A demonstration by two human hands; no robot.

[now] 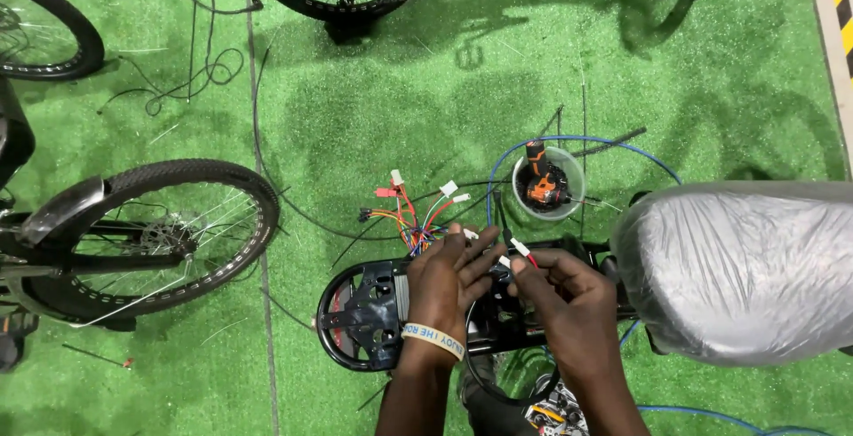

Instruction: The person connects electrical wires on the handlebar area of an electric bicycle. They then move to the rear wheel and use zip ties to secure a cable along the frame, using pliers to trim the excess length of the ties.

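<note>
My left hand (449, 280) rests on the black rear rack (355, 316) of a bicycle and grips a bundle of coloured wires (404, 214) that fans upward with small red and white connectors at the ends. My right hand (569, 298) sits right beside it and pinches a white connector (520, 248) on a red wire between thumb and fingers. Both hands nearly touch over the rack. A yellow band circles my left wrist.
A bicycle saddle wrapped in clear plastic (742, 267) is at the right. A clear tub holding an orange drill (544, 183) stands on the green turf behind the hands, beside a blue hose (613, 143). Another bicycle's rear wheel (147, 236) stands at the left. Loose black cables lie about.
</note>
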